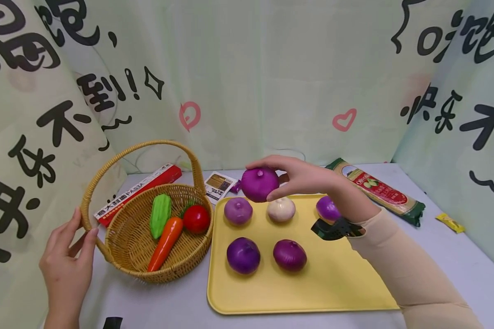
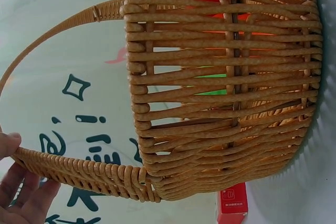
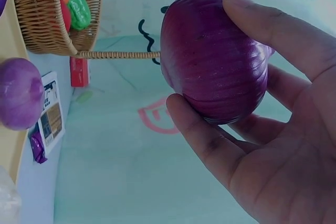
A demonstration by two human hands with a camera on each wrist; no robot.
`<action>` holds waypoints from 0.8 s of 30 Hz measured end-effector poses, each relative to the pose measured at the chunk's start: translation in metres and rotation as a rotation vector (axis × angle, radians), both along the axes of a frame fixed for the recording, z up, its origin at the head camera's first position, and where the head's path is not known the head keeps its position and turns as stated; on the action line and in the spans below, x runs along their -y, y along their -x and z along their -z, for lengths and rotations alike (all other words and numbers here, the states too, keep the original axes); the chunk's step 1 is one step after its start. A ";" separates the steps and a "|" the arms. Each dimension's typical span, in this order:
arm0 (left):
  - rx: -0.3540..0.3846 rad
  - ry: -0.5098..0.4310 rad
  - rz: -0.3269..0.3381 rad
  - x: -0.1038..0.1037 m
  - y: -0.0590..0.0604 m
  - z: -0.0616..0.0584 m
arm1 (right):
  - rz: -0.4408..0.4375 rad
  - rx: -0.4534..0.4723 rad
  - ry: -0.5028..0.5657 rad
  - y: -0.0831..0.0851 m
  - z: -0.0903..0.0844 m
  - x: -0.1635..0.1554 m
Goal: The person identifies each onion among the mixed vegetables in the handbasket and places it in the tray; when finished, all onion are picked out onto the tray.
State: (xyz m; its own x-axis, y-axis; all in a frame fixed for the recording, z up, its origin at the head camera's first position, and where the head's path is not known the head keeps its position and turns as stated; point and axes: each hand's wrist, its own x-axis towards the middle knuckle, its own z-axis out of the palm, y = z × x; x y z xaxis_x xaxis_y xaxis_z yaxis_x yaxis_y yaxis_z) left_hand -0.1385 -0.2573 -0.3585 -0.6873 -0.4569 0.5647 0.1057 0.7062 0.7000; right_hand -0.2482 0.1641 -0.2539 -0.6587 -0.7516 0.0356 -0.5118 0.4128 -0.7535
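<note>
My right hand point(image 1: 302, 176) holds a purple onion point(image 1: 260, 184) between thumb and fingers, raised over the back of the yellow tray point(image 1: 333, 288). Up close in the right wrist view, the same onion point(image 3: 215, 56) shows its ribbed, glossy skin. At the left, my left hand point(image 1: 67, 260) pinches the handle of a wicker basket point(image 1: 169, 276) low on its near side. A green vegetable point(image 1: 160, 214), an orange carrot point(image 1: 165, 244) and a red tomato point(image 1: 196, 219) lie in the basket. On the tray sit several purple onions point(image 1: 243, 256) and a white bulb point(image 1: 281, 209).
Behind the basket lies a red pasta box point(image 1: 137, 194). A printed card point(image 1: 219, 186) and a small purple packet point(image 1: 236, 187) are behind the tray. At the back right are a green-and-red long packet point(image 1: 378, 189) and a yellow wrapper point(image 1: 450, 222). A printed curtain encloses the table.
</note>
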 end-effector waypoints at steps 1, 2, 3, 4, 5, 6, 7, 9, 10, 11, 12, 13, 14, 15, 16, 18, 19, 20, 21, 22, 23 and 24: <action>-0.001 0.000 0.001 0.000 0.000 0.000 | 0.003 0.002 0.003 -0.001 0.000 -0.002; -0.005 0.000 0.000 0.000 0.000 0.000 | 0.004 0.002 0.005 -0.001 0.001 -0.004; -0.011 0.002 0.000 0.000 0.000 0.000 | 0.008 0.004 0.008 -0.002 0.001 -0.006; -0.016 0.001 0.000 0.000 0.000 0.000 | 0.014 0.005 0.009 -0.003 0.001 -0.008; -0.020 0.003 -0.001 0.000 0.000 0.000 | 0.025 0.005 0.006 -0.004 0.001 -0.011; -0.022 0.003 -0.001 0.000 0.000 0.000 | 0.037 0.009 0.004 -0.004 0.002 -0.013; -0.021 0.003 -0.001 0.000 0.000 0.000 | 0.050 0.011 0.002 -0.005 0.002 -0.016; -0.017 0.005 -0.003 0.000 0.000 0.000 | 0.080 0.024 -0.004 -0.007 0.003 -0.022; -0.013 0.005 -0.003 0.000 0.000 0.000 | 0.097 0.031 -0.006 -0.007 0.004 -0.025; -0.008 0.006 -0.003 0.000 0.000 0.000 | 0.116 0.040 -0.010 -0.008 0.004 -0.029; -0.004 0.006 -0.003 0.000 0.000 0.000 | 0.130 0.049 -0.008 -0.009 0.005 -0.033; -0.002 0.006 -0.003 0.000 0.000 0.000 | 0.144 0.056 -0.007 -0.009 0.005 -0.037; 0.000 0.007 -0.004 0.000 0.000 0.000 | 0.157 0.063 -0.008 -0.010 0.005 -0.041; 0.001 0.007 -0.004 0.000 0.000 0.000 | 0.172 0.068 -0.011 -0.011 0.005 -0.046; -0.001 0.010 -0.003 -0.001 0.000 0.000 | 0.184 0.067 -0.016 -0.012 0.005 -0.050; -0.008 0.014 -0.002 -0.001 0.000 -0.001 | 0.198 0.056 -0.019 -0.013 0.004 -0.059; -0.012 0.015 -0.001 -0.001 0.000 -0.001 | 0.204 0.047 -0.020 -0.014 0.003 -0.063; -0.017 0.016 -0.001 -0.001 0.000 -0.001 | 0.213 0.041 -0.022 -0.016 0.002 -0.067; -0.021 0.017 0.000 -0.001 0.000 -0.001 | 0.225 0.033 -0.027 -0.017 0.001 -0.071; -0.025 0.015 0.002 -0.001 0.000 -0.001 | 0.238 0.027 -0.028 -0.019 0.000 -0.074; -0.029 0.013 0.003 -0.001 0.000 -0.001 | 0.248 0.022 -0.025 -0.020 0.000 -0.078; -0.032 0.011 0.004 -0.001 0.000 -0.001 | 0.259 0.016 -0.024 -0.022 -0.001 -0.081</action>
State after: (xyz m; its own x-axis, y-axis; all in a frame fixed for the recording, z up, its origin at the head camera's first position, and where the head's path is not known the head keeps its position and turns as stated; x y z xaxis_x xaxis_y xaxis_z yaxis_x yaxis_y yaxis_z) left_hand -0.1381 -0.2566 -0.3574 -0.6706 -0.4477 0.5915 0.1308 0.7135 0.6884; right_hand -0.2261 0.2450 -0.2531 -0.8296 -0.5583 0.0080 -0.3748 0.5462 -0.7491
